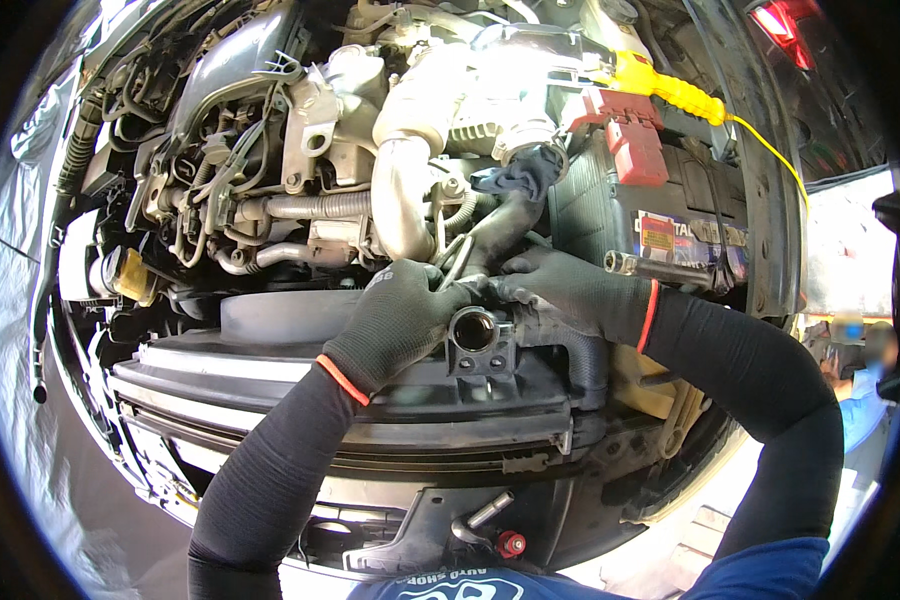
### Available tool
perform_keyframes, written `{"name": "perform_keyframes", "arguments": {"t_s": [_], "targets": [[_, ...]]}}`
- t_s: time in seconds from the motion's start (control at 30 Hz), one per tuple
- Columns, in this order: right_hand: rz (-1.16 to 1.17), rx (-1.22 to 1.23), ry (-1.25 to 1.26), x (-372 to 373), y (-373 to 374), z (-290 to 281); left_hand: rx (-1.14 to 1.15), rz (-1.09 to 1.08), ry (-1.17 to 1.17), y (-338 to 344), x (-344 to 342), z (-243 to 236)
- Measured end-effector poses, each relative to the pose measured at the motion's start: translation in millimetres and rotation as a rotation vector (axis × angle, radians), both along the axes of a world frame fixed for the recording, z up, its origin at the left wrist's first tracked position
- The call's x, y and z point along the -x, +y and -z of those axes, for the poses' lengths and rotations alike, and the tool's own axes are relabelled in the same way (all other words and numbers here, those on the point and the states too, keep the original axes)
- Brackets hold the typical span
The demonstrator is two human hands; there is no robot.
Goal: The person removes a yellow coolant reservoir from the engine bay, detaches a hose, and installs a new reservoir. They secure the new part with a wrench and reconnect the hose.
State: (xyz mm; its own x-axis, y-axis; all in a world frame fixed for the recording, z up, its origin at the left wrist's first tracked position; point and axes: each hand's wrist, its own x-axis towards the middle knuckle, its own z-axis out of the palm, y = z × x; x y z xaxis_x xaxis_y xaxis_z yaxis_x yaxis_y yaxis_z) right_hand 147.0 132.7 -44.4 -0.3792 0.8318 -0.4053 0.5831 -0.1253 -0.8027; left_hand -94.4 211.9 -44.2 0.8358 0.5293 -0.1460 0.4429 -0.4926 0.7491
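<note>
My left hand (395,318), in a black glove with an orange cuff edge, is closed just behind the open round filler neck (473,330) on the radiator top. Thin metal bars (457,258) rise by its thumb and forefinger; whether it grips them I cannot tell. My right hand (570,292), gloved alike, has its fingers bent in at the lower end of a dark hose (505,232), almost touching the left. What its fingertips pinch is hidden. A dark blue rag (528,175) is bunched at the pipe opening above that hose.
A battery (695,205) with a red terminal cover (635,150) stands right; a metal bar tool (665,268) lies by it. Behind is a yellow work light (660,85) with its cord. A ratchet (485,515) and red cap (511,544) lie in front. A person (865,400) is far right.
</note>
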Motion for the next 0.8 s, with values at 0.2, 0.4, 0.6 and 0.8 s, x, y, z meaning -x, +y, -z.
{"name": "perform_keyframes", "arguments": {"t_s": [0.2,0.4,0.6,0.8], "targets": [[0.345,0.315,0.174,10,-5,5,0.237,-0.255,0.225,2,-8,-8],[0.004,-0.397,-0.142,9,-8,1,-0.123,0.117,0.102,9,5,7],[0.551,0.218,0.148,12,-9,-42,-0.461,0.226,0.019,10,9,-31],[0.598,-0.409,0.211,21,-94,-91,0.041,-0.017,-0.330,-2,6,-116]]}}
